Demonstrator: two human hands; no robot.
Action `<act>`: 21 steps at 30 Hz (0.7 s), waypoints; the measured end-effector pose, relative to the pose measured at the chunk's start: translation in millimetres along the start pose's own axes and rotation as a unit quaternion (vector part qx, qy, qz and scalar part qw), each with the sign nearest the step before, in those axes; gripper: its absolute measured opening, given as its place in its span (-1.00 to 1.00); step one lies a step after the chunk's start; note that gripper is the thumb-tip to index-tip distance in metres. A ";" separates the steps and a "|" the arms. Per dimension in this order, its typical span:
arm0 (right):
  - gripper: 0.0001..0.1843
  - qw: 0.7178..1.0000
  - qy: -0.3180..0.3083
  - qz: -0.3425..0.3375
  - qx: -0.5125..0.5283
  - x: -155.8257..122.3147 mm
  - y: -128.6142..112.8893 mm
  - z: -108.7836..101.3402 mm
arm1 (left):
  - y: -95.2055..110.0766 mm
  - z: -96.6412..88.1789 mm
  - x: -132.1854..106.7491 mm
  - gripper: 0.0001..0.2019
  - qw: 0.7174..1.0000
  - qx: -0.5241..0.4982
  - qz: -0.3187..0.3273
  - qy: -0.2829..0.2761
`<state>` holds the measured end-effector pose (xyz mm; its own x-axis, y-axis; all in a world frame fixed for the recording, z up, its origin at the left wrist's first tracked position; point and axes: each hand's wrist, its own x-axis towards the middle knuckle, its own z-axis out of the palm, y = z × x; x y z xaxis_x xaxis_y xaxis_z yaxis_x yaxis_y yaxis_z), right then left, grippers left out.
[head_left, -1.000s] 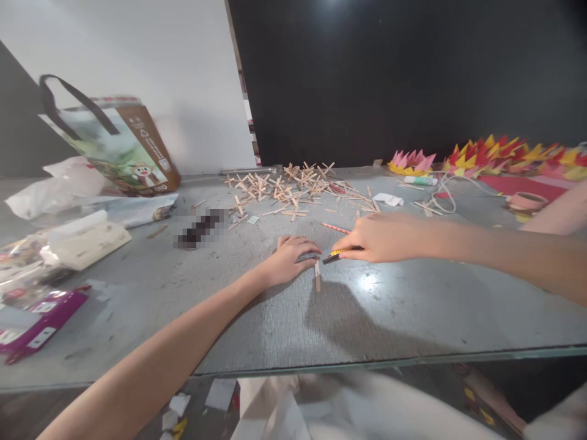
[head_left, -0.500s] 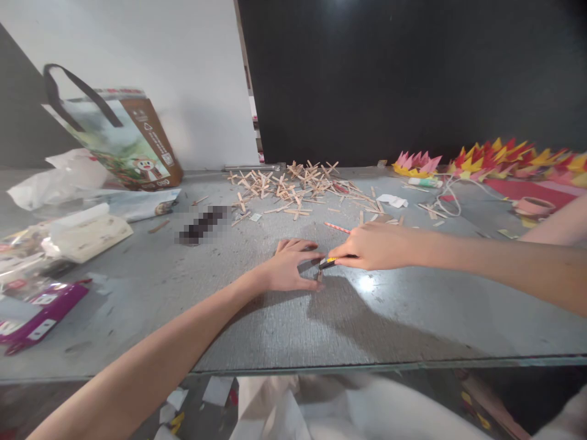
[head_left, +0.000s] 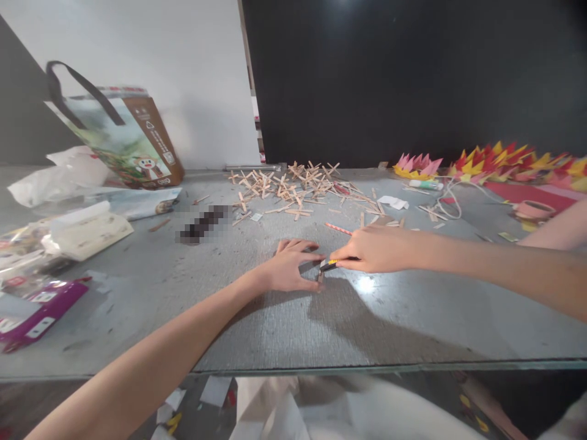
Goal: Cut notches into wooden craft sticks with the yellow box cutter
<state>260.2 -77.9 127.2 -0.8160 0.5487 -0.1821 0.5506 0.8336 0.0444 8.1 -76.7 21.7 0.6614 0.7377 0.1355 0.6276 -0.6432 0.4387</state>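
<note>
My right hand (head_left: 369, 247) is closed around a black and yellow utility knife (head_left: 328, 265), its tip pointing left. The blade meets a short wooden stick (head_left: 320, 278) on the table, mostly hidden by fingers and shadow. My left hand (head_left: 293, 266) rests on the tabletop, thumb and index finger pinning that stick at either end, other fingers stretched forward. Just behind my right hand shows a red-and-white striped rod (head_left: 338, 228), partly covered by the hand; whether it is a pencil or a straw I cannot tell.
A pile of wooden sticks (head_left: 293, 190) spreads along the back of the grey table (head_left: 257, 342). At left stand a carrier bag (head_left: 137, 140) and plastic packages (head_left: 43, 315). Folded paper crowns (head_left: 499, 162), a white cord (head_left: 452, 205) and a tape roll (head_left: 534, 209) lie right, near another person's arm (head_left: 559, 226).
The knife and my right hand have shifted very slightly. My left hand keeps its place on the stick.
</note>
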 end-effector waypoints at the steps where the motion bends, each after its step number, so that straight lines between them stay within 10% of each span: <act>1: -0.63 1.000 0.001 -0.001 0.001 -0.1 0.1 0.3 | -0.2 0.1 0.1 -0.30 1.000 0.000 0.000 0.000; 21: -0.64 0.998 -0.013 -0.039 -0.040 0.4 -5.7 2.3 | -0.4 0.6 1.2 -0.34 1.000 -0.014 -0.007 0.001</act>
<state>257.1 -82.6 124.6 -0.8504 0.4813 -0.2126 0.4691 0.8765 0.1080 8.8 -75.7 21.2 0.6512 0.7475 0.1313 0.6251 -0.6264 0.4657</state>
